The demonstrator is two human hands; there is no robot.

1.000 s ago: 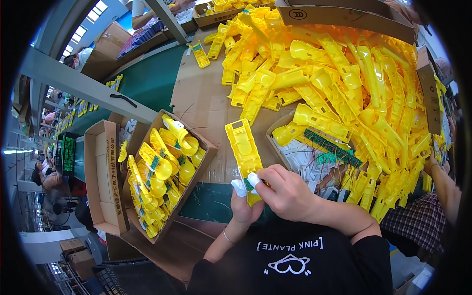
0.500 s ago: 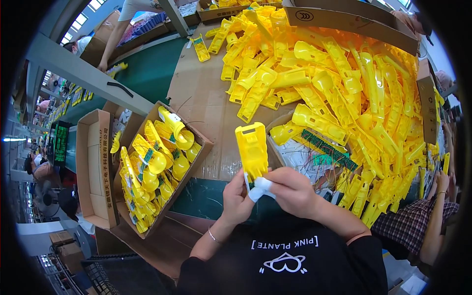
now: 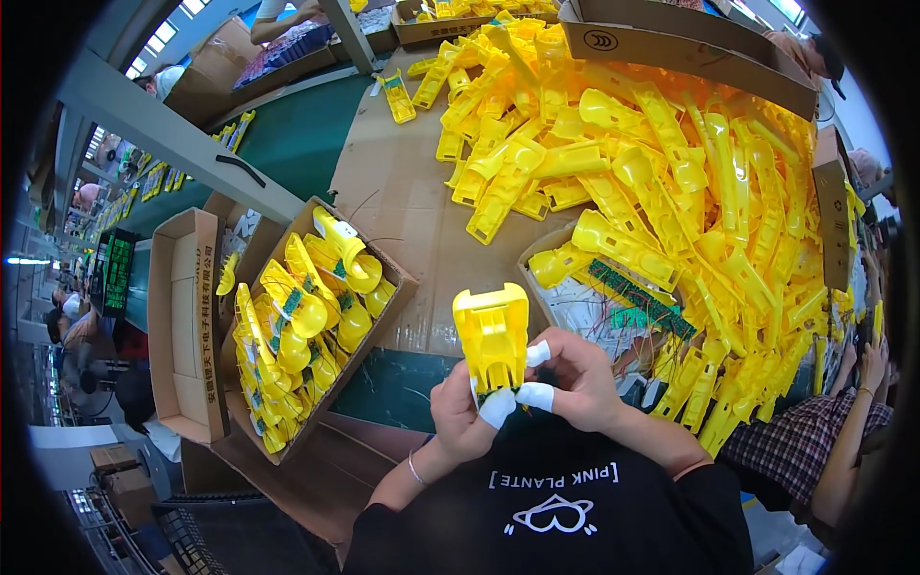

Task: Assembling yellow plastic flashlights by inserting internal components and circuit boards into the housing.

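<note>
A yellow plastic housing [image 3: 491, 331] is held up in front of my chest between both hands. My left hand [image 3: 462, 414] grips its lower left side, fingers behind and thumb at the near end. My right hand [image 3: 581, 385] is closed at its lower right, with the index fingertip along the side and the thumb at the bottom edge. White coverings wrap both thumbs and the right index fingertip. A sliver of green circuit board shows by the thumbs, mostly hidden. Just beyond my right hand, an open carton holds green circuit boards [image 3: 628, 292] with thin wires.
A large heap of yellow housings [image 3: 613, 163] covers the right of the cardboard-topped bench. At left stands a carton [image 3: 398, 287] of housings with boards and wires, beside another carton [image 3: 187, 326]. A grey metal post [image 3: 182, 144] crosses above the green conveyor [image 3: 297, 125]. A co-worker's arm [image 3: 853, 422] is at far right.
The housing has come lower and tipped, so it looks shorter. My right index finger has moved up along its side, apart from the thumb. A co-worker's hand has left the conveyor.
</note>
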